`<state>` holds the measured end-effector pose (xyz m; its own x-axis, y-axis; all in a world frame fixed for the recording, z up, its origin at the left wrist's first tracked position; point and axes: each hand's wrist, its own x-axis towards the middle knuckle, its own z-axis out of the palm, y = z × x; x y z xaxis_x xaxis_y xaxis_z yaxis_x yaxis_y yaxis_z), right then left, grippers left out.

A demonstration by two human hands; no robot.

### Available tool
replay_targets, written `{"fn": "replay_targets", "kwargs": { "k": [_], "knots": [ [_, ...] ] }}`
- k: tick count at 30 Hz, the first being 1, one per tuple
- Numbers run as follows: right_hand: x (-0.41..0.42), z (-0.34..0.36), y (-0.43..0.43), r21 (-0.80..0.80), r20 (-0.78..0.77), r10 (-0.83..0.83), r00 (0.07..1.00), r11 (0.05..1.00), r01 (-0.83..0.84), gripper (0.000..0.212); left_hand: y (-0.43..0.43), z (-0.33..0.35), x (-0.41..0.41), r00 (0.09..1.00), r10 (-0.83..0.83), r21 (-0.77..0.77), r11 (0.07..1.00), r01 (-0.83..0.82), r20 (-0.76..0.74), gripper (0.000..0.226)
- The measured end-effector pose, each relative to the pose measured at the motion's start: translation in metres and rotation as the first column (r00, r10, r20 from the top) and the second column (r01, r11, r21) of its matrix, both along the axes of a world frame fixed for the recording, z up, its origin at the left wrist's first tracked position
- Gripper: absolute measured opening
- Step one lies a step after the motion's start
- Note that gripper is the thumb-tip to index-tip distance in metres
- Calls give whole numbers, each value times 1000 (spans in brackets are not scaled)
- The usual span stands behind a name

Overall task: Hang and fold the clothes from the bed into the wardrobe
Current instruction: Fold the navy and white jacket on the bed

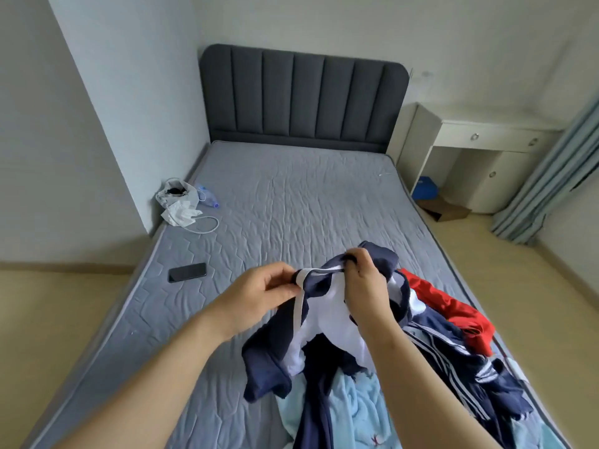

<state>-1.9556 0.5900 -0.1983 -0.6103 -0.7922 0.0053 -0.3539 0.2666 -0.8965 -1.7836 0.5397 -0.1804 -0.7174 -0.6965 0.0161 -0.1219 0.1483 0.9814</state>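
— While the navy garment (272, 348) is held up over the bed (291, 205), which hand has it?

— Both do. The left hand (259, 293) has a pinching grip on its white band (299, 309), thumb against fingertips. The right hand (364, 280) has a curled grip on the same edge, slightly higher.

— And the other clothes?

— They are heaped at the bed's near right: a red garment (453, 306), a striped navy jacket (453, 361) and pale blue fabric (356, 413) underneath. A phone (187, 272) lies well apart, near the left edge.
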Motion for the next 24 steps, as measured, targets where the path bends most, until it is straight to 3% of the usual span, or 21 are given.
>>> {"fn": "replay_targets", "kwargs": {
  "k": [2,4,6,8,10,13,15,17,19,22,24],
  "knots": [
    [8,19,-7,-31,-1,64,998,997,-64,26,6,14,3,994,-108,-69,992,109,22,21],
    [17,34,-9,-167,75,141,987,978,-127,35,11,23,4,987,-160,-122,979,161,20,20],
    [23,45,-6,-298,188,245,951,937,-183,39,13,33,9,981,-192,-116,975,187,-38,4],
    [24,61,-6,-381,281,314,907,904,-195,40,8,48,16,976,-195,-105,977,184,-97,34],
    [22,84,-7,-443,354,328,876,884,-152,28,-2,65,19,982,-67,-113,993,47,-177,46],
    [16,123,-5,-530,396,356,847,842,-106,18,-24,82,12,896,316,-122,922,-368,-312,16],
    [14,146,-4,-574,399,415,818,808,-130,18,-38,91,4,904,382,-277,863,-423,-192,24],
    [14,164,-4,-593,442,457,772,795,-131,23,-46,100,-1,955,298,-383,883,-272,8,43],
    [14,176,-7,-599,443,499,745,783,-169,40,-51,109,-5,982,171,-351,927,-131,84,57],
    [14,182,-10,-534,333,465,820,810,-242,48,-50,120,-6,998,26,-264,964,-9,61,21],
    [10,182,-12,-475,248,419,874,838,-267,39,-52,124,-5,986,155,-331,935,-126,64,7]
  ]
}}
